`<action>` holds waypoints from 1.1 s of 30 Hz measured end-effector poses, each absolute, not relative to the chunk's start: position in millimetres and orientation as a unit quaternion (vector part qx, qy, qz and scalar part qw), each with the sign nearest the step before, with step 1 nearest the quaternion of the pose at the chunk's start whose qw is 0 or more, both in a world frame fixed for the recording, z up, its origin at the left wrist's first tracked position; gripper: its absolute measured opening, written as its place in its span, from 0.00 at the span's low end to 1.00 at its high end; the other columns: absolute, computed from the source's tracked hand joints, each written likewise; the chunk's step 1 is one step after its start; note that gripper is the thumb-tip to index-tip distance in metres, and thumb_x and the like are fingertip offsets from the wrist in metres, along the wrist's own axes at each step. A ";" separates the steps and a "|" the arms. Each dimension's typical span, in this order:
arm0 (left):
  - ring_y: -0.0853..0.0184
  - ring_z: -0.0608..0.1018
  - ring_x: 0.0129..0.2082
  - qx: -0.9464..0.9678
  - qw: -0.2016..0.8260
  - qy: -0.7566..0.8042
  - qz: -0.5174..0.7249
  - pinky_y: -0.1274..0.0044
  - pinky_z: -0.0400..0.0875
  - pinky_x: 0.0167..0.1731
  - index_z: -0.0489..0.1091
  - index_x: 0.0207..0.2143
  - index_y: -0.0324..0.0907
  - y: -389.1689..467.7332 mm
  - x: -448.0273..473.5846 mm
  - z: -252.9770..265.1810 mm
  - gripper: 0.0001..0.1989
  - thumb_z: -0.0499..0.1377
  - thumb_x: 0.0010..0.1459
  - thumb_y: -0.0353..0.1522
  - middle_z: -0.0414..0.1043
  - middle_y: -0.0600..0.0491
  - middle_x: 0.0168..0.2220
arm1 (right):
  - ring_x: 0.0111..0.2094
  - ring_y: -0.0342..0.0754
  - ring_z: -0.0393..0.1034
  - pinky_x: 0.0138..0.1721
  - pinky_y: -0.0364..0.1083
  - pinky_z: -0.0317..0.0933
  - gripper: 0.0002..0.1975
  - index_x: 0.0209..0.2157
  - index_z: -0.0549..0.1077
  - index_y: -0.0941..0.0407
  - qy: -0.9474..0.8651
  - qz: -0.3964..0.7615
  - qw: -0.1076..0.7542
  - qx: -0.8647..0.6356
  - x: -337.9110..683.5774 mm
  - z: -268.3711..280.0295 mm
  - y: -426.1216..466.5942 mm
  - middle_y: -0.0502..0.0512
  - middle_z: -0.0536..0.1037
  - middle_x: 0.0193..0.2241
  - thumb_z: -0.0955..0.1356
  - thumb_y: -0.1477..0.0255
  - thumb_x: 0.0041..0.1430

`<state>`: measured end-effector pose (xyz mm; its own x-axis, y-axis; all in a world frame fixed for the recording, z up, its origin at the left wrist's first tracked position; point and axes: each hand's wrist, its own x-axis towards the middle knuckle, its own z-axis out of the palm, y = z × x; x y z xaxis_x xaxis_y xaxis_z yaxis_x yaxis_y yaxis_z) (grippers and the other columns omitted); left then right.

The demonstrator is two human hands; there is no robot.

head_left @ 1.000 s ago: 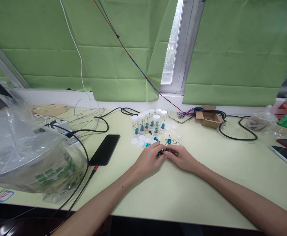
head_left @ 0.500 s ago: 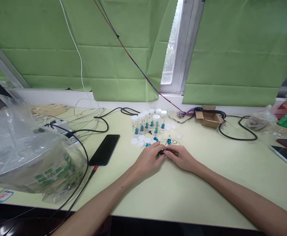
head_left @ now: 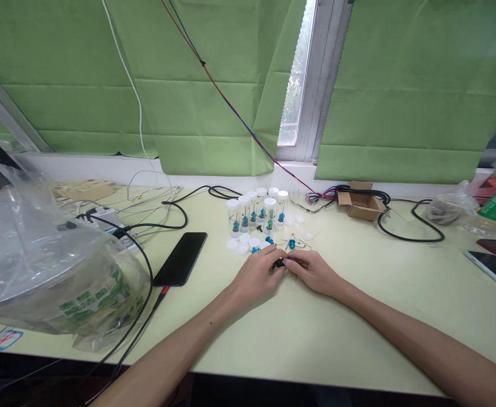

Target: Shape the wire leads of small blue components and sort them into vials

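Note:
My left hand [head_left: 259, 270] is closed around a small black part [head_left: 278, 263], whose kind is too small to make out. My right hand [head_left: 313, 271] meets it at the fingertips, pinched against the part's right end. Just beyond my fingers lie small blue pieces with thin pins [head_left: 292, 244] and another blue piece [head_left: 269, 240]. Loose white caps [head_left: 243, 247] are scattered left of these. Behind them several clear vials with white lids [head_left: 268, 217] stand upright, with blue or green pieces on thin stems inside.
A black phone [head_left: 181, 259] with a cable lies to the left, beside a large plastic bag [head_left: 61, 271]. An open cardboard box [head_left: 362, 204] and coiled black cable [head_left: 428, 239] are at the back right. A white phone [head_left: 494, 271] rests at the far right.

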<state>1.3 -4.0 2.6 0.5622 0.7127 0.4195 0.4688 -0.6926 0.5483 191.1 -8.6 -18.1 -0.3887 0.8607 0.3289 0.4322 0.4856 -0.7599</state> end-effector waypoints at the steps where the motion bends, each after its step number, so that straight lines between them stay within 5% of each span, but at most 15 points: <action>1: 0.67 0.72 0.33 0.863 0.191 0.342 0.319 0.76 0.64 0.31 0.73 0.38 0.43 -3.9 1.5 2.5 0.09 0.53 0.61 0.27 0.70 0.53 0.33 | 0.24 0.44 0.62 0.28 0.43 0.57 0.19 0.24 0.64 0.55 -0.780 0.291 0.366 -0.415 191.3 -18.4 -8.4 0.47 0.67 0.21 0.60 0.62 0.68; 33: 0.69 0.71 0.33 0.859 0.201 0.342 0.324 0.77 0.63 0.31 0.71 0.38 0.44 -4.9 1.7 3.5 0.08 0.54 0.60 0.26 0.69 0.54 0.34 | 0.24 0.43 0.60 0.27 0.43 0.55 0.19 0.23 0.63 0.55 -0.782 0.291 0.358 -0.418 192.4 -17.7 -8.5 0.48 0.66 0.21 0.61 0.63 0.67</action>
<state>1.7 -4.9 3.5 0.5553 0.7182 0.4193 0.4576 -0.6849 0.5671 192.4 -8.5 -17.7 -0.3930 0.8632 0.3170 0.4456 0.4803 -0.7555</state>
